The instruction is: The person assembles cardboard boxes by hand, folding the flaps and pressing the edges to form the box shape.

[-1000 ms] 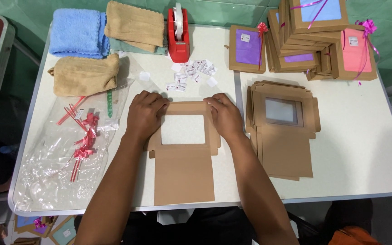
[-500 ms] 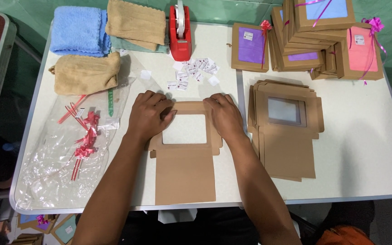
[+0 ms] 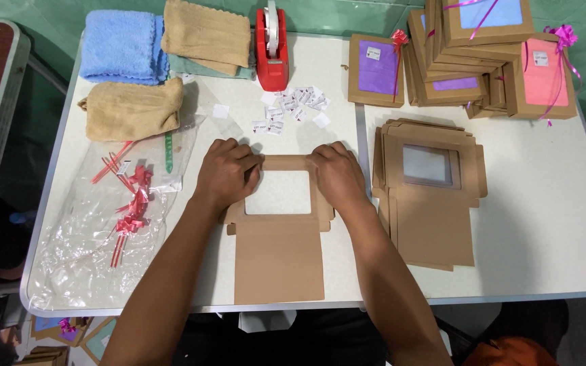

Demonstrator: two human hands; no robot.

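Box blank (image 3: 278, 254): flat on table (image 3: 544, 224) | left hand (image 3: 227, 173), right hand (image 3: 337, 176): apart, still pressing window-frame corners, unchanged since earlier | fold not yet raised.

2 bare forearms come up from the bottom edge, with no sleeve, cuff, watch or bracelet showing on either. The left hand (image 3: 227, 173) wears no glove and no ring that can be made out; its knuckles face the camera. The right hand (image 3: 337, 176) is bare too, without glove or band. At the bottom right corner a patch of orange cloth shows beside dark clothing; what garment it is cannot be told.
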